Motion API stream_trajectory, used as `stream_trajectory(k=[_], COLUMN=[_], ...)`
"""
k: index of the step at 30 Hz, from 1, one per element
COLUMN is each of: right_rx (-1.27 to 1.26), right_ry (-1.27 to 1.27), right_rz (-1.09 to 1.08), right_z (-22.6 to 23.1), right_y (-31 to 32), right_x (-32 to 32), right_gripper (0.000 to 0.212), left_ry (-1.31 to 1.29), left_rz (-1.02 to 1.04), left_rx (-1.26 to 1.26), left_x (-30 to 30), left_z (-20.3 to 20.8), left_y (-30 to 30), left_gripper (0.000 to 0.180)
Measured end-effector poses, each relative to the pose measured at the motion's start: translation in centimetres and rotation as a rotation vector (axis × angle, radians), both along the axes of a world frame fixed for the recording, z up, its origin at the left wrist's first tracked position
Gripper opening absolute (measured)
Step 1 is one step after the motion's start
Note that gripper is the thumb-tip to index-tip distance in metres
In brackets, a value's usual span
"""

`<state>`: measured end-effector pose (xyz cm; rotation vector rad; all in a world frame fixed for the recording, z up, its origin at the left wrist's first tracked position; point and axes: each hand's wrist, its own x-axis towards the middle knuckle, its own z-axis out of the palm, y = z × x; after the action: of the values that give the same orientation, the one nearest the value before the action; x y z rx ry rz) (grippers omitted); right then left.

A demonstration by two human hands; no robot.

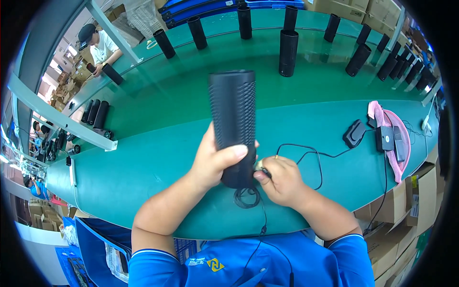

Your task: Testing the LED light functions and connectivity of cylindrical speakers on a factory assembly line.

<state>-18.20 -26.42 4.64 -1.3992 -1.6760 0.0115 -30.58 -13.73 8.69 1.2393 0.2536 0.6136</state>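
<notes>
My left hand (215,160) is wrapped round a tall black cylinder (233,115) with a patterned upper part and a smooth lower part. It stands nearly upright above the green bench, thumb across its front. At its lower right side, my right hand (282,179) is closed in a pinch on the end of a thin black cable (299,146). Whether the cable's end enters the cylinder is hidden by my fingers. A small coil of dark cord (247,197) shows just below the cylinder's base.
Several similar black cylinders stand along the belt (191,76) beyond the bench (143,153). To the right lie a black block-shaped device (354,133), a black adapter (384,138) and a pink strap (401,129). A co-worker (100,45) handles cylinders at far left. Cardboard boxes (387,205) stand lower right.
</notes>
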Motion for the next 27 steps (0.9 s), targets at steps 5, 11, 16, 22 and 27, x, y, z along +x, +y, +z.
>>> stream_trajectory(k=[5,11,16,22,27], right_rx=[-0.029,0.009,-0.304,-0.479,-0.539], right_ry=[0.620,1.293,1.539,1.480,1.500], right_rz=[-0.291,0.079,0.199,0.150,0.051], right_z=[0.0,-1.3,-2.1,-3.9,-4.3], right_y=[0.2,2.2,1.5,2.3,2.9], right_x=[4.5,3.6,5.3,5.9,6.3], right_gripper=[0.018,0.016,0.012,0.011,0.010], left_ry=[-0.049,0.103,0.181,0.418,1.960], left_rz=[0.041,0.572,0.565,0.985,1.209], left_rx=[-0.225,0.199,0.298,0.722,1.111], left_x=[2.3,5.3,5.9,-3.5,-17.2], left_z=[1.2,-5.1,-9.2,-9.7,-8.3], left_y=[9.4,20.8,22.1,31.7,37.4], left_gripper=[0.047,0.065,0.080,0.080,0.065])
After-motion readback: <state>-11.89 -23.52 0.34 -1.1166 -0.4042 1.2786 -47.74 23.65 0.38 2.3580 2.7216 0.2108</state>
